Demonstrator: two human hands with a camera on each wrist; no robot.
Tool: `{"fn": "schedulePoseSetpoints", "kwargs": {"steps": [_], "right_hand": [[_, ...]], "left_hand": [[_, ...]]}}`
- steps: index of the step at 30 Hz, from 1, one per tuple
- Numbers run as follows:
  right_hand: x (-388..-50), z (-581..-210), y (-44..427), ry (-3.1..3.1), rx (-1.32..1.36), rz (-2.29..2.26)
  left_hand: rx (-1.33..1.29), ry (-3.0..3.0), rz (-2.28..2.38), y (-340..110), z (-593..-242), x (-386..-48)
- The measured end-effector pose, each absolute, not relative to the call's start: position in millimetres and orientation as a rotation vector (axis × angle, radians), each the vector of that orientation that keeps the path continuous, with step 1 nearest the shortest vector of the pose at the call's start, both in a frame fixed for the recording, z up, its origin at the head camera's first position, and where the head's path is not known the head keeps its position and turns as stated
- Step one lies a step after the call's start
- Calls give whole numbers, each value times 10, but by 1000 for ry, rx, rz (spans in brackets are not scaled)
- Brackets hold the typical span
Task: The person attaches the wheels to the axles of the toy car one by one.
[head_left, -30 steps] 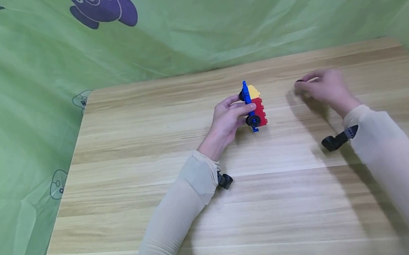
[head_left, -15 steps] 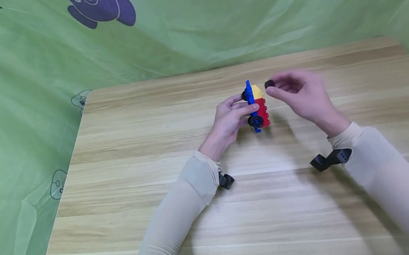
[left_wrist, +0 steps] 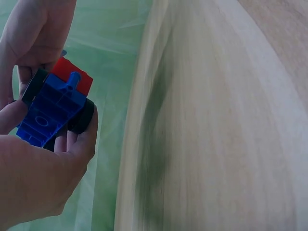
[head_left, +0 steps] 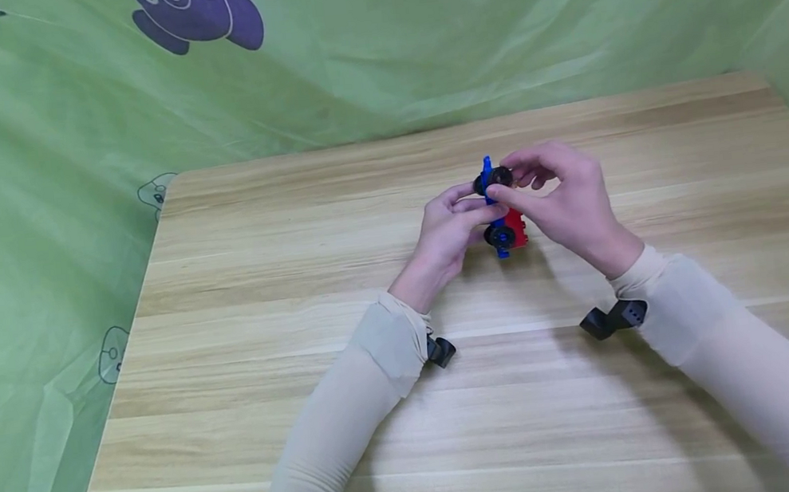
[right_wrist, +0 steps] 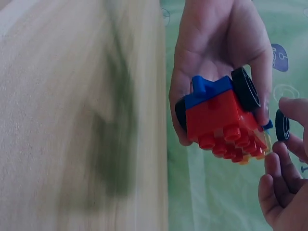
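My left hand (head_left: 446, 228) holds a toy car above the table, with a blue chassis (left_wrist: 53, 108) and a studded red brick (right_wrist: 211, 120) on it. A yellow piece (right_wrist: 267, 144) shows at the brick's far end, partly hidden. Black wheels (right_wrist: 247, 89) sit on the chassis. With thumb and forefinger, my right hand (head_left: 570, 199) pinches another black wheel (right_wrist: 284, 126) beside the car's far end. In the right wrist view this wheel stands close to a blue stub (right_wrist: 268, 125) on the car's side, seemingly with a small gap.
The wooden table (head_left: 284, 290) lies below both hands. A green printed cloth (head_left: 360, 57) hangs behind it and along the left side. A black wrist camera (head_left: 615, 319) sits on the right sleeve, another camera (head_left: 440, 349) on the left.
My right hand has moved left from the table's right side, carrying the black wheel up to the car. The left hand has shifted slightly right, still holding the car.
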State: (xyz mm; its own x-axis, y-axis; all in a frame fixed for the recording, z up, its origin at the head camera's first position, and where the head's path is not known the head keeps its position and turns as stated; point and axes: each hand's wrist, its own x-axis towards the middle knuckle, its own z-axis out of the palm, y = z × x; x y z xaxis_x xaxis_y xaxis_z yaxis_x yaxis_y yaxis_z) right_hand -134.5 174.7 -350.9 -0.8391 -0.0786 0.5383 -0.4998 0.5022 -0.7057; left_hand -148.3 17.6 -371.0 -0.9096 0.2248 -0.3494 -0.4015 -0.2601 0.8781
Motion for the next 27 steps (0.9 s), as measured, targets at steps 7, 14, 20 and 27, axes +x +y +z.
{"fn": "schedulePoseSetpoints", "kwargs": {"steps": [7, 14, 20, 27], "right_hand": [[-1323, -3527, 1721, -2292, 455, 1316], [-1294, -3529, 1721, -2278, 414, 1385], [-1293, -3543, 1718, -2284, 407, 1397], [-1278, -3531, 1706, -2329, 399, 1399]], "left_hand": [[-152, 1682, 2183, 186, -3759, -1473], [-151, 1677, 2195, 188, -3761, -1475], [-145, 1703, 2175, 185, -3753, -1466], [-170, 1708, 2176, 186, -3740, -1467]]}}
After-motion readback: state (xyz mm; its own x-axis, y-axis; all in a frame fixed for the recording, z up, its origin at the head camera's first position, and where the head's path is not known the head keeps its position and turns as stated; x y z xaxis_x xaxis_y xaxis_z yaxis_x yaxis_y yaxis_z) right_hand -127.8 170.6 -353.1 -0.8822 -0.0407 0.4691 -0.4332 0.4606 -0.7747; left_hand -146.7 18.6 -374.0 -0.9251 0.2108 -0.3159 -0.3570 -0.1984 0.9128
